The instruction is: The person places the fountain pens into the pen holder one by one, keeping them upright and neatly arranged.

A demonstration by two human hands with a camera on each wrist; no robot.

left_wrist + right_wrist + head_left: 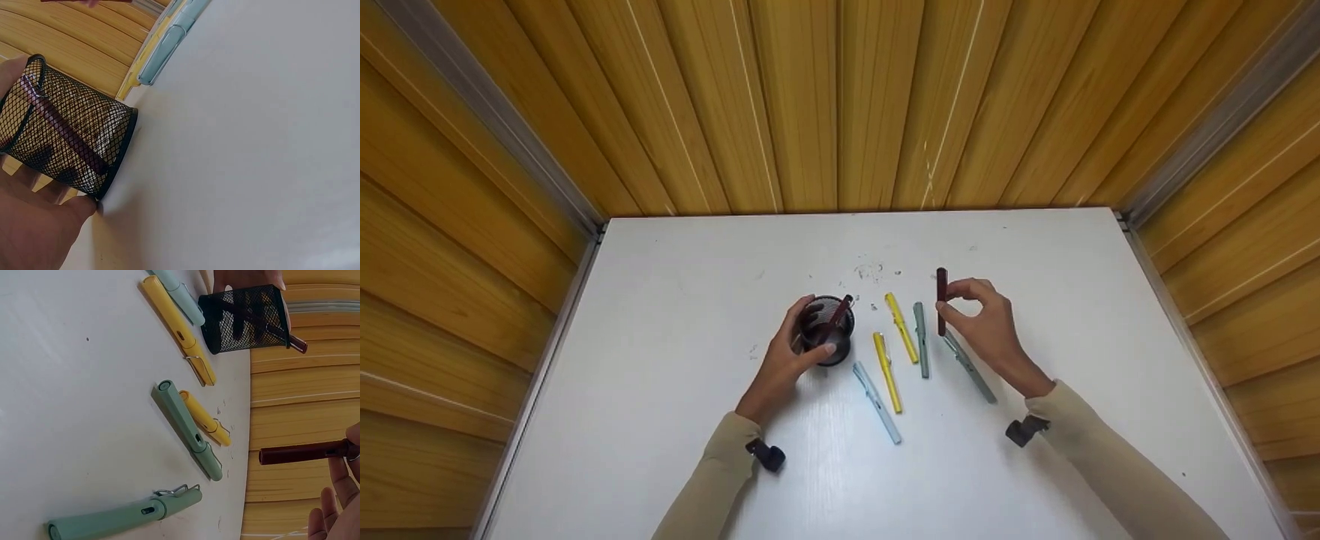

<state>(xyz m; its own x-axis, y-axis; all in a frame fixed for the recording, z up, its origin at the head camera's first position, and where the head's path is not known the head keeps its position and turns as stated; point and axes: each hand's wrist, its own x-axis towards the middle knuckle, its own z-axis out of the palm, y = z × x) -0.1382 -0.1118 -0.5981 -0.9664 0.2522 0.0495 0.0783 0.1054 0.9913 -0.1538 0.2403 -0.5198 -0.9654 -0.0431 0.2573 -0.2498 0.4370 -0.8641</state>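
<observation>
My left hand [781,365] grips a black mesh pen cup [73,126] round its side, thumb toward the front. Inside the cup leans a dark red pen [835,318], its top end sticking out past the rim. To the right, my right hand [988,322] pinches a second dark red pen [301,453] between thumb and fingers. That pen points roughly upright, raised over the table beside a green pen [971,369]. In the right wrist view its free end hangs clear of the fingers.
Between the hands lie a light blue pen [877,403], two yellow pens [888,373] and another green pen [922,341], on a white table [660,315]. Wood-patterned panels [840,105] stand behind the table and along both sides.
</observation>
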